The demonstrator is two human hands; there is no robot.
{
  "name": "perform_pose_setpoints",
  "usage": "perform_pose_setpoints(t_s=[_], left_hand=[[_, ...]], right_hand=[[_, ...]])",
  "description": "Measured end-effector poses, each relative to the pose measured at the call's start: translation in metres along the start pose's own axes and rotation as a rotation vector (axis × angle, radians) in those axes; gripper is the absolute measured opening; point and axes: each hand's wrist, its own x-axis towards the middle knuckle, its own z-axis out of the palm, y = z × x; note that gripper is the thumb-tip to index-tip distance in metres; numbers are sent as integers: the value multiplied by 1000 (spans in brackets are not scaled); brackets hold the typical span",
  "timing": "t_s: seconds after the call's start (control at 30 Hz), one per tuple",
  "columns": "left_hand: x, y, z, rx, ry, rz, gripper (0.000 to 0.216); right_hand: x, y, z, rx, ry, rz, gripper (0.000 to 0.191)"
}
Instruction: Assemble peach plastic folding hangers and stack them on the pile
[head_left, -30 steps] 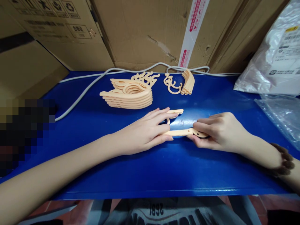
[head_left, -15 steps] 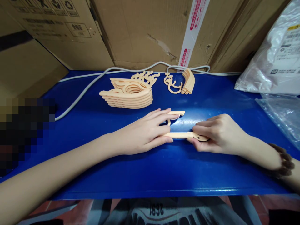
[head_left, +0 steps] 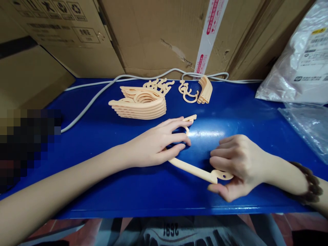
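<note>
A peach plastic folding hanger [head_left: 191, 169] lies on the blue table [head_left: 143, 184] between my hands. My left hand [head_left: 156, 143] presses its fingers flat over the hanger's left part, near the hook end [head_left: 190, 119]. My right hand [head_left: 237, 164] pinches the end of the hanger's long arm, which now angles toward the table's near edge. A stack of folded peach hangers [head_left: 139, 102] sits behind my left hand. A smaller bunch of hanger parts [head_left: 197, 90] lies further back.
Cardboard boxes [head_left: 159, 34] wall off the back. A grey cable [head_left: 102, 89] runs along the table's rear and left. Plastic bags [head_left: 302, 61] lie at the right. A blurred dark patch sits at the left edge.
My right hand has swung the hanger's long arm toward me, opening it away from the hook side. My left hand has stayed pressing on the other part.
</note>
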Motion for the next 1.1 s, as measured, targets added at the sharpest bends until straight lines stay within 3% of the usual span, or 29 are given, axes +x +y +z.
perform_pose_setpoints(t_s=[0.1,0.5,0.73,0.93,1.1], left_hand=[[-1,-3,3,-13,21,-10,32],[0,-6,4,-66,168,-81,34],[0,-5,5,-55,225,-107,29],[-1,-3,6,-46,243,-127,28],[-1,-3,7,-37,231,-139,29]], right_hand=[[4,-1,0,10,8,-30,52],[10,10,-11,-242,97,-42,26],[7,16,-18,-278,139,-4,46],[7,17,-22,-328,145,65,50],[8,18,-19,-220,105,58,43]])
